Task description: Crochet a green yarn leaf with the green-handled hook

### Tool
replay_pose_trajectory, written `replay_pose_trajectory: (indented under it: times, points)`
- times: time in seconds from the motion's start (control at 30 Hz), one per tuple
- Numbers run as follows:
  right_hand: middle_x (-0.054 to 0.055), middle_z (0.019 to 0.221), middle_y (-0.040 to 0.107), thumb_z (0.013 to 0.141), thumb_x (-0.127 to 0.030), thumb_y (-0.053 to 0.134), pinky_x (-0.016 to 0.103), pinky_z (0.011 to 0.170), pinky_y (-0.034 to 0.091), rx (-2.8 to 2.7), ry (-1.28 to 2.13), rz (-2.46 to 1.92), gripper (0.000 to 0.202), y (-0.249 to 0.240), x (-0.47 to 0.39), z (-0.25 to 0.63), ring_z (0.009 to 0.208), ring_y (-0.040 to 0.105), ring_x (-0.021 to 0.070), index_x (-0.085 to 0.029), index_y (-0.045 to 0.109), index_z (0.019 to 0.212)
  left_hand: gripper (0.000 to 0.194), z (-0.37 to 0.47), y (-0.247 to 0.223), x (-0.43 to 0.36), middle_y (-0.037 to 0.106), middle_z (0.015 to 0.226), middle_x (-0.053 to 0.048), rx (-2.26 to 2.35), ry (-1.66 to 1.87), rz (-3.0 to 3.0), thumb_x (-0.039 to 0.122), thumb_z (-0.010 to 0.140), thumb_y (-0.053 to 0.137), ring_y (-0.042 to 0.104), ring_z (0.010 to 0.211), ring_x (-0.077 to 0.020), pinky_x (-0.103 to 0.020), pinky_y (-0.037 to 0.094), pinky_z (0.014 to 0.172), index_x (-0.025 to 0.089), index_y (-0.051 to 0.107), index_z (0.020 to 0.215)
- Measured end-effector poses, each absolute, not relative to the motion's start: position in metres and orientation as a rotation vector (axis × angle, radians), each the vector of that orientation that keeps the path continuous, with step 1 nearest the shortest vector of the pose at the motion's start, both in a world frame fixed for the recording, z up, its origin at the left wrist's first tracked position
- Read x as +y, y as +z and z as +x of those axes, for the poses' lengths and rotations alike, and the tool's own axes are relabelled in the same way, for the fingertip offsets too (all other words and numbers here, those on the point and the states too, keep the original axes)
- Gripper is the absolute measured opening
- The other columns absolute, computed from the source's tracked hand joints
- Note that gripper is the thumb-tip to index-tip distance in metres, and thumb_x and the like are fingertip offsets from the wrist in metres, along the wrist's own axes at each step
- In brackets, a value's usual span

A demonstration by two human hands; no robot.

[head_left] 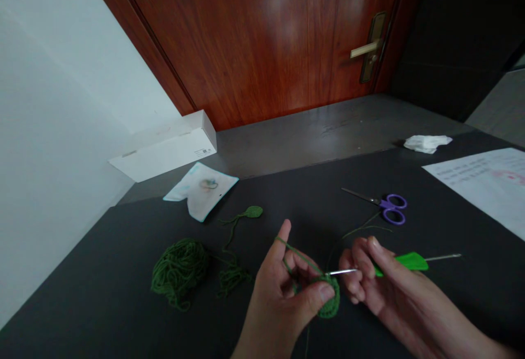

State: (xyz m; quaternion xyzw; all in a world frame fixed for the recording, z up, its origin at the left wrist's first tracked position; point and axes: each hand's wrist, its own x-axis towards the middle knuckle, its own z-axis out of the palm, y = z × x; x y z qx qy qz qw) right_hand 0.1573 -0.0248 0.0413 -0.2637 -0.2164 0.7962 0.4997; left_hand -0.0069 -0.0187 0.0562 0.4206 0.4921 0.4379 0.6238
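Between the thumb and fingers of my left hand [283, 293] is a small round green crochet piece [329, 301]. Its working yarn runs up over my raised left index finger. My right hand [377, 282] grips the bright green handle of a crochet hook [412, 261], whose metal shaft points left with its tip at the top edge of the piece. A second metal end sticks out of the handle to the right. Left of my hands lies a tangled ball of dark green yarn [180, 268]. A small green crocheted leaf [254, 212] with loose yarn tails rests behind it.
Purple-handled scissors [394, 208] lie open beyond my right hand. A printed paper sheet [488, 184] and a crumpled white tissue [426, 143] are at the right. A picture card [211, 186] and a long white box [172, 148] are at the back left, before a wooden door [262, 41].
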Motion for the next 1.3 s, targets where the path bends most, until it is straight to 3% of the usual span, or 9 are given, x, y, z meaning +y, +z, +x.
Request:
replay_pose_trajectory:
  times: [0.43,0.8,0.97,1.13,1.3]
  points:
    - [0.001,0.07,0.058,0.092,-0.04,0.052,0.027,0.07,0.045,-0.62,1.876,-0.69,0.037,0.041,-0.026,0.159,0.068,0.051,0.0156,-0.02,0.064,0.063,0.093,-0.007,0.047,-0.021,0.059,0.076,0.002,1.069,1.078,0.935,0.027,0.068,0.071,0.056,0.077,-0.0167,-0.034,0.044,0.074,0.013,0.021,0.146]
    - [0.001,0.064,0.058,0.076,-0.055,0.068,0.035,0.068,0.048,-0.613,1.819,-0.835,0.037,0.052,-0.02,0.153,0.064,0.056,0.019,-0.021,0.061,0.062,0.093,-0.011,0.046,-0.02,0.06,0.075,0.002,1.064,0.989,1.006,0.02,0.068,0.072,0.055,0.072,-0.0143,-0.032,0.043,0.074,0.014,0.022,0.146]
    - [0.001,0.065,0.058,0.077,-0.053,0.068,0.033,0.069,0.048,-0.56,1.88,-0.785,0.036,0.049,-0.021,0.154,0.064,0.056,0.0178,-0.021,0.061,0.063,0.099,-0.01,0.05,-0.02,0.061,0.075,0.003,1.075,0.949,0.97,0.017,0.066,0.073,0.055,0.068,-0.0128,-0.03,0.042,0.07,0.015,0.017,0.148]
    - [0.0,0.069,0.058,0.086,-0.044,0.062,0.028,0.071,0.045,-0.489,1.967,-0.707,0.033,0.042,-0.024,0.153,0.066,0.051,0.0142,-0.019,0.063,0.065,0.095,-0.01,0.054,-0.02,0.058,0.07,0.005,1.141,0.93,0.976,0.017,0.064,0.074,0.052,0.066,-0.0117,-0.028,0.04,0.066,0.016,0.025,0.146]
    - [0.0,0.073,0.054,0.088,-0.051,0.054,0.029,0.076,0.044,-0.657,1.881,-0.763,0.037,0.041,-0.026,0.154,0.073,0.049,0.0171,-0.022,0.061,0.066,0.096,-0.01,0.051,-0.02,0.055,0.066,0.007,1.128,0.94,0.889,0.018,0.062,0.076,0.05,0.062,-0.0106,-0.025,0.039,0.06,0.016,0.028,0.145]
